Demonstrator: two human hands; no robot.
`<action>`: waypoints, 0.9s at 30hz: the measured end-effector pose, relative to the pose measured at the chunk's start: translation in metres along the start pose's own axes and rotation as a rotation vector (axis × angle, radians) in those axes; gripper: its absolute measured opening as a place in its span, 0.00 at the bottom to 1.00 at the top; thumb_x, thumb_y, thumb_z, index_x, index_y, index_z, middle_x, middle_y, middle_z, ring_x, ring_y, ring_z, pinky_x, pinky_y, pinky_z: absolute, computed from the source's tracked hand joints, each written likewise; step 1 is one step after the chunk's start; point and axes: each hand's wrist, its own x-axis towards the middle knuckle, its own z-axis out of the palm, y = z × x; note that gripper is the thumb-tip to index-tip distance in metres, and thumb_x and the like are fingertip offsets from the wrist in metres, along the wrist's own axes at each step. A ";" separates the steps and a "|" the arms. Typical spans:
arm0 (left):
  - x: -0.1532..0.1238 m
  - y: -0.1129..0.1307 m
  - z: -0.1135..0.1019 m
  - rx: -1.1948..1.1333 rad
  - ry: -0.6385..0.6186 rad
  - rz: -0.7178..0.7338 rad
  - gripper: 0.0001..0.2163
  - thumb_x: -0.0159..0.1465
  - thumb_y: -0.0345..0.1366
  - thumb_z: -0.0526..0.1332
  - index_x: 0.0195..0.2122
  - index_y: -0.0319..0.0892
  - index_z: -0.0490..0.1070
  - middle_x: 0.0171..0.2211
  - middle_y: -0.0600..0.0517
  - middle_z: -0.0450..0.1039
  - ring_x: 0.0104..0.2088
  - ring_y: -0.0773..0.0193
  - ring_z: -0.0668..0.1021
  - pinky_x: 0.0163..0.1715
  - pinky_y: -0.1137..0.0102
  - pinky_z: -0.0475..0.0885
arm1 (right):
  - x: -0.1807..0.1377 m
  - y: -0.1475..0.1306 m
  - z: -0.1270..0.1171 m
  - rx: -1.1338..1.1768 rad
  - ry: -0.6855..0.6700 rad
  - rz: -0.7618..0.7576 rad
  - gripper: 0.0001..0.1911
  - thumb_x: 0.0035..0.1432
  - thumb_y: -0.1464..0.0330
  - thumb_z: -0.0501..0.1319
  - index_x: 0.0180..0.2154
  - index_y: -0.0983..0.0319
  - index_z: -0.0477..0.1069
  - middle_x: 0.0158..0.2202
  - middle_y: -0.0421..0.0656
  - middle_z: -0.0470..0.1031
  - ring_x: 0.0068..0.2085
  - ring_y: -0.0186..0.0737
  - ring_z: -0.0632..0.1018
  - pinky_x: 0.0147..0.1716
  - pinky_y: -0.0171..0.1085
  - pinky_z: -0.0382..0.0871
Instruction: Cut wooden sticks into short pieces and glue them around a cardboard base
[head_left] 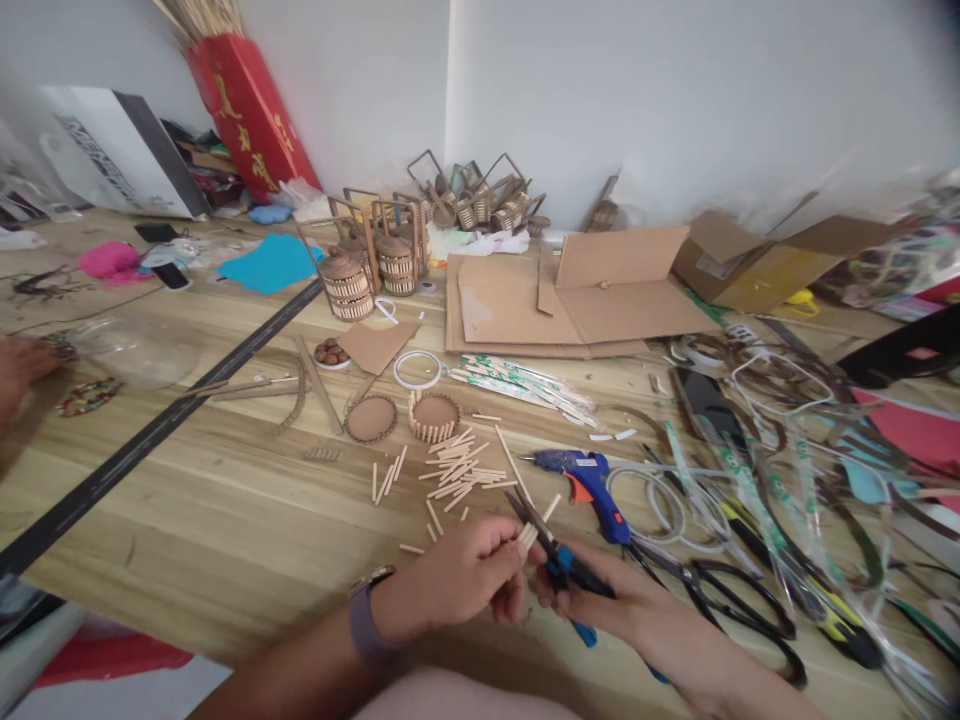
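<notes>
The left hand [480,568] pinches pale, slim wooden sticks [528,537], presumably bunched for control, beside dark metal cutters with blue-and-black handles [581,572], gripped in the right hand [626,603]; blur hides from me whether they touch. Similar loose sticks [459,468] lie within reach.

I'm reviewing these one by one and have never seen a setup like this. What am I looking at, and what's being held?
There is no machine: these are a person's bare hands, seen from a camera on that person's head, looking forward and down. It's the only view. The left hand holds a few short pale sticks; the right hand grips a blue-and-black plier-like tool. On the wooden table ahead lie a heap of similar sticks, a blue glue gun and cardboard sheets. Small handled baskets stand farther back. At the left edge, another person's hand shows partly.
</notes>
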 end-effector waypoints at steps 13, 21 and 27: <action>-0.005 0.006 -0.005 0.122 0.016 0.061 0.20 0.68 0.53 0.48 0.34 0.41 0.66 0.19 0.58 0.61 0.20 0.70 0.62 0.22 0.75 0.58 | 0.004 0.002 0.005 -0.199 0.109 -0.117 0.13 0.52 0.63 0.61 0.39 0.60 0.74 0.35 0.42 0.74 0.38 0.44 0.73 0.40 0.39 0.68; -0.004 0.012 -0.008 0.079 0.122 0.123 0.21 0.68 0.55 0.48 0.34 0.41 0.64 0.19 0.59 0.59 0.20 0.70 0.62 0.22 0.74 0.57 | 0.008 -0.005 0.003 -0.061 0.080 -0.162 0.18 0.55 0.59 0.61 0.46 0.61 0.72 0.41 0.44 0.76 0.45 0.47 0.75 0.47 0.43 0.69; -0.004 0.011 -0.014 0.132 0.207 0.125 0.18 0.70 0.50 0.48 0.37 0.41 0.66 0.19 0.59 0.58 0.21 0.69 0.62 0.24 0.74 0.59 | 0.012 0.005 -0.007 -0.228 0.320 -0.252 0.14 0.59 0.58 0.59 0.41 0.60 0.72 0.38 0.45 0.79 0.41 0.48 0.78 0.44 0.43 0.73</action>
